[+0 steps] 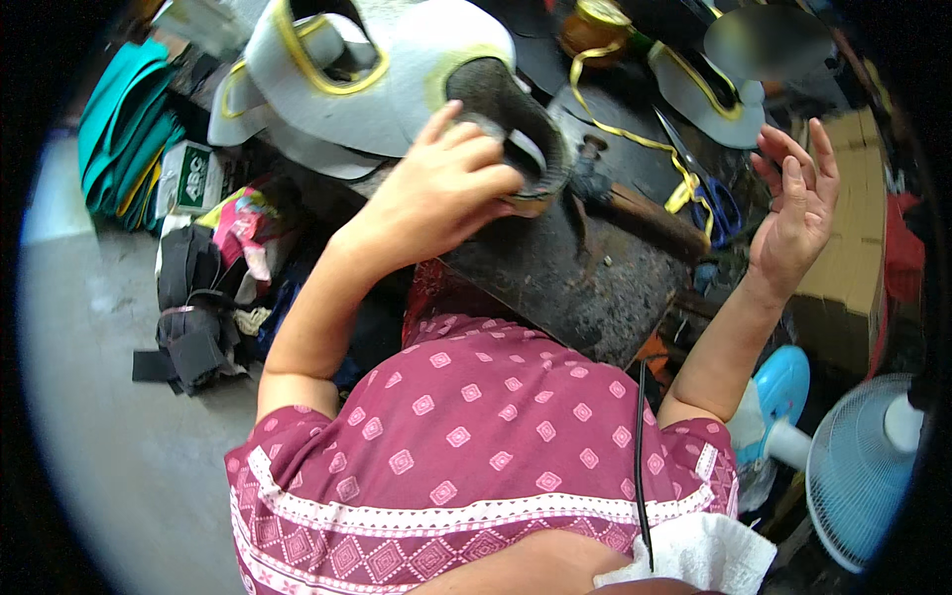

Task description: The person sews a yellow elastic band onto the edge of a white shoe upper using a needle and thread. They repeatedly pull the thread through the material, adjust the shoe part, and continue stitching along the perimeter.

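Note:
My left hand (441, 183) is closed on the rim of a curved grey shoe upper (501, 94) with a dark lining. Its fingers lie over the top and the thumb is mostly hidden. Other pale grey uppers (407, 50) with yellow-smeared edges lie beyond it. My right hand (798, 213) is raised to the right, fingers apart, holding nothing. Between the hands, a hammer (650, 218) with a brown wooden handle rests on the dark worktable (585, 288). Scissors (724, 213) with blue handles and a narrow yellow strip (625, 129) lie nearest my right hand.
A yellow-lidded jar (600, 30) and another grey upper (704, 99) are at the back right. Folded green sheets (124, 139), a small box (188, 178) and bundled black strips (193, 307) sit left. Cardboard (848, 208) and a fan (863, 466) stand right.

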`<state>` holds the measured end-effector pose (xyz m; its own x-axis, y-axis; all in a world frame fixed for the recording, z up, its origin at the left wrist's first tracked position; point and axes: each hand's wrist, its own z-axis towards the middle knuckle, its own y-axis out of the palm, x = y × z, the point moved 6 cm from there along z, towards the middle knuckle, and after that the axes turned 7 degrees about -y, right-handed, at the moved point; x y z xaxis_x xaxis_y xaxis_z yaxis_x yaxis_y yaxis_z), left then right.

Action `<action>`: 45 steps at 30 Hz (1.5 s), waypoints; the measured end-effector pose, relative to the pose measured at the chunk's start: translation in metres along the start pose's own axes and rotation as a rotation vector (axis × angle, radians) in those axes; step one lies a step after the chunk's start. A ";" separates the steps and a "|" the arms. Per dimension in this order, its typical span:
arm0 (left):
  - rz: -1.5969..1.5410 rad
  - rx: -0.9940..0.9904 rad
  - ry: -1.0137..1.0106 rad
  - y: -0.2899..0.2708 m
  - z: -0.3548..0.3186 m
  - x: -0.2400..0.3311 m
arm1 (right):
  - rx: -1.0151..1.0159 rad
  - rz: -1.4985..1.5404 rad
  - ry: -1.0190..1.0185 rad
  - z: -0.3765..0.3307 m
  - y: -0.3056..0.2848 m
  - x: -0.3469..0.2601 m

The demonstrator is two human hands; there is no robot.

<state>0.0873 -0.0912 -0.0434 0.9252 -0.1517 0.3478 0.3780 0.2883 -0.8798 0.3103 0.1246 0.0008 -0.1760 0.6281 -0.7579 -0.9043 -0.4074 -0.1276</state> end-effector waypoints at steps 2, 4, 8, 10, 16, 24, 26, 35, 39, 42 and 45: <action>0.013 0.028 -0.067 -0.002 -0.012 -0.008 | 0.054 -0.055 0.043 -0.017 -0.047 0.017; 0.030 0.009 -0.123 -0.002 -0.018 -0.014 | 0.169 -0.151 0.108 -0.042 -0.096 0.048; -0.049 0.055 -0.152 -0.005 -0.020 -0.011 | 0.030 -0.633 0.601 -0.119 -0.141 0.136; -0.068 0.049 -0.169 -0.004 -0.019 -0.010 | -0.153 -0.410 0.666 -0.167 -0.111 0.163; -0.017 0.077 -0.198 -0.002 -0.017 -0.011 | -0.166 -0.008 1.115 -0.237 -0.063 0.181; -0.017 0.421 -0.082 -0.032 -0.012 0.004 | 0.245 -0.377 0.628 -0.146 -0.140 0.083; -0.113 0.502 -0.019 -0.038 -0.011 0.017 | 0.396 -0.021 0.563 -0.123 -0.140 0.043; -1.150 -0.252 0.014 0.072 0.049 0.104 | -0.090 0.746 0.350 -0.067 0.030 -0.058; -1.530 -0.782 -0.149 0.076 0.039 0.109 | -0.105 0.797 0.167 -0.030 0.022 -0.059; -1.544 -0.527 -0.374 0.039 0.027 0.080 | -0.095 0.840 0.080 -0.004 -0.018 -0.053; -1.147 -0.489 -0.365 0.005 0.010 0.054 | -0.035 0.813 0.072 0.011 -0.057 -0.038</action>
<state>0.1396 -0.0888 -0.0258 0.0687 0.2063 0.9761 0.9758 -0.2177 -0.0227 0.3643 0.1309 0.0437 -0.7456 0.0837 -0.6611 -0.4917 -0.7387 0.4611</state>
